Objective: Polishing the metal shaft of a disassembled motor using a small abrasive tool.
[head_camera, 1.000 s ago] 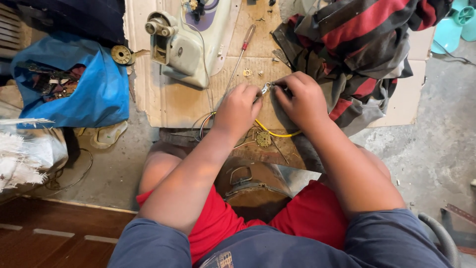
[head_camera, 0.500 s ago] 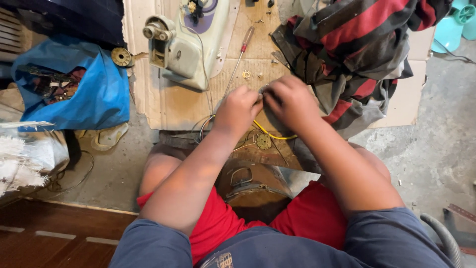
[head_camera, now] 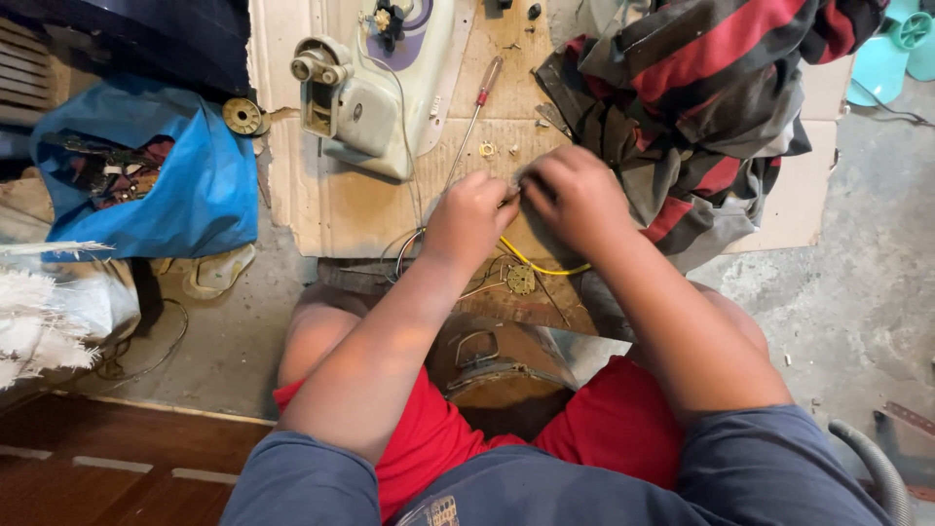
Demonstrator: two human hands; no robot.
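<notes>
Screwdriver (head_camera: 474,122) lies on cardboard (head_camera: 321,209), between machine (head_camera: 375,83) and cloth (head_camera: 701,107).

A crumpled blue plastic bag (head_camera: 185,185) stuffed with dark metal parts is lying just left of the flattened brown cardboard sheet (head_camera: 321,209), with whitish plastic wrapping (head_camera: 54,302) sitting below the bag.

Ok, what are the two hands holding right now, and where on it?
The left hand and right hand pinch something small between their fingertips, above the yellow wire. What it is, and where it is gripped, cannot be told.
</notes>
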